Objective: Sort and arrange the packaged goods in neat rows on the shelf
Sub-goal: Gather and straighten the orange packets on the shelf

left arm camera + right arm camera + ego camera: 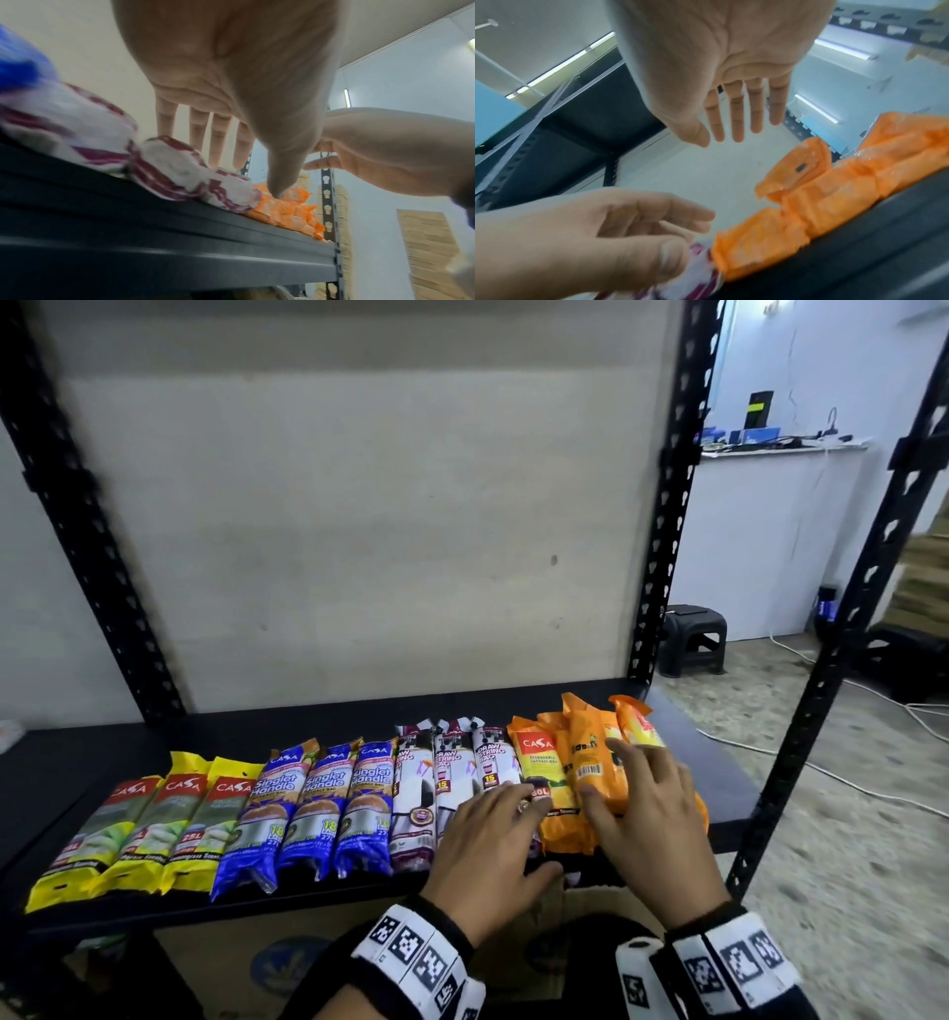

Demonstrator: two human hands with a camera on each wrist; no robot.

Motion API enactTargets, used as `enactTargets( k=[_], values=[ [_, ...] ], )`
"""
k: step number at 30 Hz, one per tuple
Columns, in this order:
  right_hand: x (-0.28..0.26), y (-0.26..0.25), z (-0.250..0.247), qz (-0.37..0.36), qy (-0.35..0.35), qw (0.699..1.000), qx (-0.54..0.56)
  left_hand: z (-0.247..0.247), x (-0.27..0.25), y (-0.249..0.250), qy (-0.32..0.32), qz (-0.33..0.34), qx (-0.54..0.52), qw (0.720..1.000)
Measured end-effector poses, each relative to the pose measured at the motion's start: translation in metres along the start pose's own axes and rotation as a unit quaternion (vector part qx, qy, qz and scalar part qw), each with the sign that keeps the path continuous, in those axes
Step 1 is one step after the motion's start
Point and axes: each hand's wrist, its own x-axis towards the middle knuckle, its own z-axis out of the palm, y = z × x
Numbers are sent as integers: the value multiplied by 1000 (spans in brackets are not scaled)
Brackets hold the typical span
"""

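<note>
A black shelf carries a row of flat packs: three yellow packs, three blue packs, three white-and-maroon packs and several orange packs at the right end. My left hand hovers with straight fingers over the seam between the white and orange packs. The right hand is spread flat over the orange packs. In the wrist views the left hand and the right hand both show bare palms above the orange packs, holding nothing.
Black slotted uprights frame the shelf. A cardboard box sits under the shelf's front edge. A dark plastic stool and white cables lie on the floor to the right. Bare shelf shows behind the packs.
</note>
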Motion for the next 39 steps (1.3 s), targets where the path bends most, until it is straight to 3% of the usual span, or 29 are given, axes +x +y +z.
enactTargets(
  k=[4, 12, 22, 28, 32, 35, 37, 39],
  values=[
    [20, 10, 9, 74, -113, 989, -67, 17, 25, 14, -21, 5, -5, 1000],
    [56, 10, 20, 137, -233, 958, -98, 34, 38, 25, -4, -6, 5, 1000],
    [67, 9, 20, 142, -275, 945, -105, 37, 38, 20, 5, 0, 27, 1000],
    [57, 12, 20, 182, -214, 959, 47, 35, 36, 16, 11, 15, 16, 1000],
    [57, -3, 19, 152, -179, 960, 154, 32, 32, 13, 2, 7, 15, 1000],
    [64, -23, 26, 117, -202, 956, 177, 25, 16, 15, 32, 8, -15, 999],
    [67, -37, 36, 94, -234, 951, 177, 19, -3, 9, 82, -15, -32, 996],
    [65, -50, 48, 82, -260, 946, 176, 7, -21, -3, 96, -81, -53, 991]
  ],
)
